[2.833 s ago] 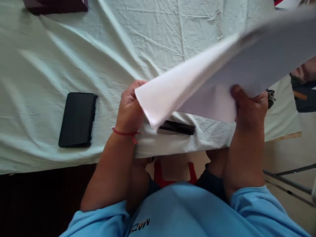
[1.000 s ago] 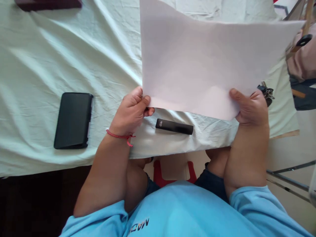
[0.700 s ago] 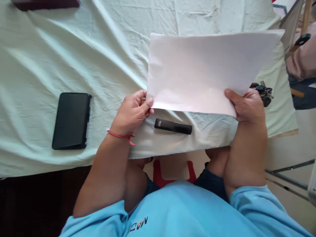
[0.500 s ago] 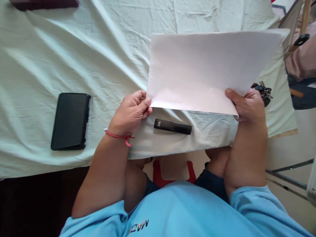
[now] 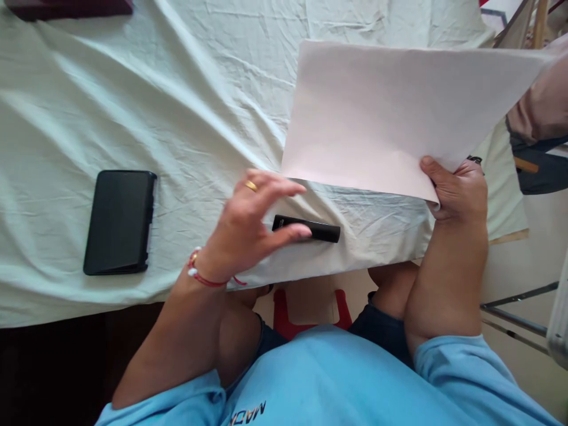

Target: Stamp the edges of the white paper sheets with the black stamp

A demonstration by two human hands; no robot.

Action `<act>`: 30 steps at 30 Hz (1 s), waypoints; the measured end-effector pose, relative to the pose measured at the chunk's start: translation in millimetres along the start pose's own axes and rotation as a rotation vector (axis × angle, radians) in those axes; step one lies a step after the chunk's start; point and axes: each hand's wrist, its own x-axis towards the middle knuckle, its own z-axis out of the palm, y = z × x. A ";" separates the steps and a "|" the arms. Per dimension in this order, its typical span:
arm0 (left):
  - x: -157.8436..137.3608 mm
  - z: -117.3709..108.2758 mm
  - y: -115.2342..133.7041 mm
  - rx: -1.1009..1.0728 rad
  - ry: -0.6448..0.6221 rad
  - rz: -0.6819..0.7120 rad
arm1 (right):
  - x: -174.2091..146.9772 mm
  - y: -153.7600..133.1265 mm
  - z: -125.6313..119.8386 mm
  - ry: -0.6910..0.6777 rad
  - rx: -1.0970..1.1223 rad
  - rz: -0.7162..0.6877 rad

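Observation:
My right hand [image 5: 459, 186] grips the lower right part of a blank white sheet of paper [image 5: 381, 112], thumb on top and the other fingers hidden beneath. The sheet is raised over the table and its near edge curls at the thumb. My left hand [image 5: 252, 222] is off the paper, with thumb and fingers apart and nothing between them. It hovers above a small black stapler-like bar [image 5: 326, 231] lying on the cloth, and the thumb covers part of that bar. A ring and a red string bracelet show on this hand and wrist.
A pale green cloth [image 5: 199, 106] with wrinkles covers the table. On the left lies a black phone [image 5: 119, 222] in a case. A dark red object [image 5: 71, 7] sits at the far left. Keys are mostly hidden behind my right hand. A metal frame [image 5: 519, 313] stands at the right.
My left hand has let go of the paper's near left corner, opened, and come over the black bar. My right hand has carried the sheet slightly to the right.

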 end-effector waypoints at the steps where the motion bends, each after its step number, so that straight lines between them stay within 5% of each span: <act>1: -2.5 1.9 3.5 0.045 -0.105 0.083 | 0.4 0.8 -1.1 0.002 0.003 0.004; 3: -6.5 4.4 6.2 0.116 -0.257 0.155 | 1.1 2.3 -2.6 0.006 0.003 0.004; 5: -8.6 2.8 2.7 0.165 -0.278 0.178 | 1.8 3.0 -3.9 -0.006 -0.005 0.000; 10: -9.6 -21.1 -21.3 0.219 -0.104 0.169 | 2.5 1.7 -6.8 -0.038 -0.034 0.005; 15: -15.4 -42.5 -43.2 0.236 -0.059 0.010 | 0.8 -1.6 -8.4 -0.049 -0.064 0.065; 30: -15.1 -38.5 -53.6 0.095 0.041 -0.157 | -11.8 -19.2 -8.3 -0.107 -0.165 0.186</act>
